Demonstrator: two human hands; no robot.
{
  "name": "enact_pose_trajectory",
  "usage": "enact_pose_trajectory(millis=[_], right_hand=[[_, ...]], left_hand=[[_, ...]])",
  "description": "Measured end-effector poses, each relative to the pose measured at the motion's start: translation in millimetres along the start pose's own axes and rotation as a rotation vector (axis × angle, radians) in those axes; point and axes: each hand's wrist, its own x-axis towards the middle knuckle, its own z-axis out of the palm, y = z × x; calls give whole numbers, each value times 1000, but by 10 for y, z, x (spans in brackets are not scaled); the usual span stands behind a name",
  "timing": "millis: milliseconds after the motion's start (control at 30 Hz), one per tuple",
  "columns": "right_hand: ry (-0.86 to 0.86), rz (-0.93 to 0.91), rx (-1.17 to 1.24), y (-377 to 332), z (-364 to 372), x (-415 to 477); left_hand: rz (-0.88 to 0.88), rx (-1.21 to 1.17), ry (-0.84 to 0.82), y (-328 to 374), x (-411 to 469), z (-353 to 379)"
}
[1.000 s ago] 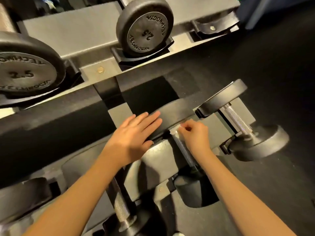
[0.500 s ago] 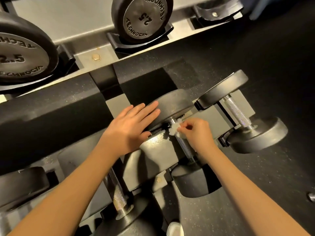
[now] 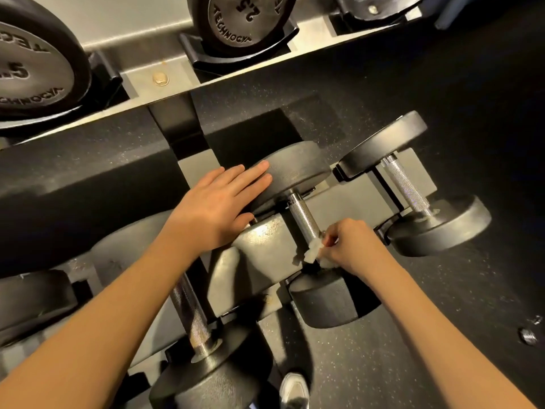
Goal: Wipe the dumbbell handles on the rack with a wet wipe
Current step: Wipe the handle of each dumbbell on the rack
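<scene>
The left hand [image 3: 218, 202] lies flat, palm down, fingers straight and close together, pointing up and to the right. The right hand [image 3: 351, 246], lower and to its right, is curled, its fingertips pinching a wet wipe [image 3: 315, 251].

We have a single wide-angle view from the head, facing forward and steeply down, close above the lower part of the dumbbell rack [image 3: 259, 249], with its upper tier [image 3: 147, 33] bowed across the top and the dark floor [image 3: 442, 84] at right.
</scene>
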Motion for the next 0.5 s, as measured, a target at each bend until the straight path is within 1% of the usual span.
enact_pose_trajectory(millis=[100,200,267,400,467,500], right_hand=[[-67,-5,-131,7,-4,-72],[-54,-2,-126,-60,-4,-44],[43,-43,-11,-101,15,-4],[324,-173,167,-249,125,147],[406,-209,205,-314,172,215],[419,-228,202,-313,196,221]], left_hand=[[-8,21,-8,-6,6,14],[-17,23,-9,-1,7,17],[-19,20,-1,-4,14,25],[-26,-6,0,-3,14,25],[-24,-7,6,-6,6,25],[-23,-8,12,-8,3,23]])
